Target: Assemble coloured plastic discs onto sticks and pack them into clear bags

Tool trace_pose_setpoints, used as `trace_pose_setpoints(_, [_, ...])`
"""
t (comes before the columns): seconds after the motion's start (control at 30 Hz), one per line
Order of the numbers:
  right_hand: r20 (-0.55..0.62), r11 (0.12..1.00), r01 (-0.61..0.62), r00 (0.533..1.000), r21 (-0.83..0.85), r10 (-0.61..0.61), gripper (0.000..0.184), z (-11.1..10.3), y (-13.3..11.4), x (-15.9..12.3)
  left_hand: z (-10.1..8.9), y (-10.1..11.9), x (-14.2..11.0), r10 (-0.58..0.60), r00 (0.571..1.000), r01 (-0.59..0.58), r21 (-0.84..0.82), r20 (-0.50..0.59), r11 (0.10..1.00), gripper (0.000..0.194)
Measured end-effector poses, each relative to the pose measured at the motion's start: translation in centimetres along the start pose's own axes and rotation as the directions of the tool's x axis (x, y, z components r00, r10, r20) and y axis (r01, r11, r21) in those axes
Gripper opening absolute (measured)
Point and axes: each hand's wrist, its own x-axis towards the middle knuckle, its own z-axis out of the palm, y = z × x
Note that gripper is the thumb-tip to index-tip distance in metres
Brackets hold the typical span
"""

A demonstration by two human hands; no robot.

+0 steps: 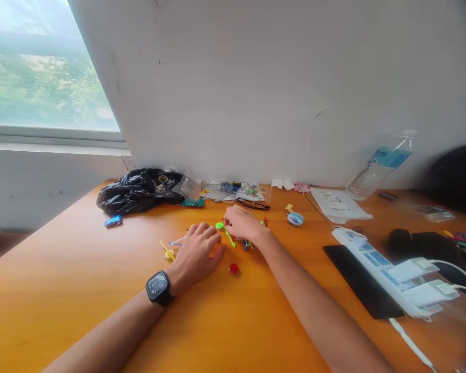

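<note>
My right hand [241,223] reaches to the middle of the wooden table, fingers pinched on a bright green plastic stick with an arrow-like tip [230,240]. A green round piece [219,226] shows at its upper end. Beneath this hand lie several small coloured plastic pieces [248,245], partly hidden. My left hand [198,251], with a black watch [157,286] on its wrist, is palm down with curved fingers and the thumb apart. Beside it are a yellow stick with a round base [169,253] and a white-and-blue stick [176,242]. A red round piece [233,269] lies nearer me.
A black plastic bag [140,191] and a clear packet [236,190] lie along the wall. A small blue pack [113,221] is at left. On the right are a round white-and-blue container [295,219], a power strip [380,269], a black tablet-like slab [359,280] and a tilted bottle [380,166].
</note>
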Motion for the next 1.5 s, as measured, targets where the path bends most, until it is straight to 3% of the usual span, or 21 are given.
trace_pose_setpoints(0.23, [0.0,0.997,0.03,1.0,-0.068,-0.03,0.009,0.7,-0.4,0.3,0.5,-3.9,0.5,-0.144,0.989,0.142,0.054,0.026,0.988,0.033])
trace_pose_setpoints(0.43, [0.014,0.994,0.05,0.999,-0.101,-0.049,0.012,0.4,-1.1,0.1,0.1,-4.1,0.6,-0.151,0.988,0.151,-0.007,0.013,0.988,0.039])
trace_pose_setpoints(0.63, [-0.013,0.992,0.06,0.998,-0.109,-0.062,0.017,-0.1,-1.2,-0.1,-0.2,-2.2,0.4,-0.029,0.997,0.021,-0.105,-0.075,0.994,0.018])
trace_pose_setpoints(0.83, [-0.05,0.995,0.065,0.996,-0.079,-0.069,0.014,-0.8,-1.0,-0.3,-1.2,0.1,0.3,0.198,0.976,-0.161,-0.306,0.094,0.938,0.024])
trace_pose_setpoints(1.03, [-0.148,0.997,0.074,0.986,-0.008,-0.074,0.012,-1.3,-0.5,-0.1,-1.3,0.6,0.0,0.296,0.939,-0.183,-0.471,0.178,0.863,0.032])
trace_pose_setpoints(1.1, [-0.196,0.986,0.125,0.975,0.109,-0.102,0.011,-1.7,-0.3,-0.1,-1.1,0.6,-0.1,0.304,0.935,-0.185,-0.481,0.183,0.857,0.04])
trace_pose_setpoints(1.17, [-0.236,0.902,0.233,0.96,0.364,-0.153,0.008,-2.1,-0.2,-0.3,-0.9,0.6,-0.1,0.304,0.933,-0.181,-0.477,0.194,0.86,0.044])
trace_pose_setpoints(1.23, [-0.261,0.694,0.319,0.946,0.646,-0.193,0.01,-2.7,-0.3,-0.6,-0.8,0.7,-0.1,0.301,0.933,-0.177,-0.474,0.199,0.863,0.044])
trace_pose_setpoints(1.3, [-0.27,0.458,0.336,0.941,0.823,-0.204,0.017,-3.2,-0.5,-0.9,-0.8,0.8,0.0,0.301,0.934,-0.181,-0.473,0.192,0.862,0.044])
trace_pose_setpoints(1.43, [-0.292,0.033,0.303,0.938,0.952,-0.189,0.019,-3.8,-1.0,-1.1,-0.9,0.9,0.2,0.303,0.935,-0.187,-0.472,0.184,0.862,0.045])
trace_pose_setpoints(1.5, [-0.276,-0.123,0.256,0.942,0.959,-0.192,0.017,-3.8,-1.3,-1.5,-0.9,0.9,0.2,0.301,0.934,-0.183,-0.47,0.19,0.863,0.043])
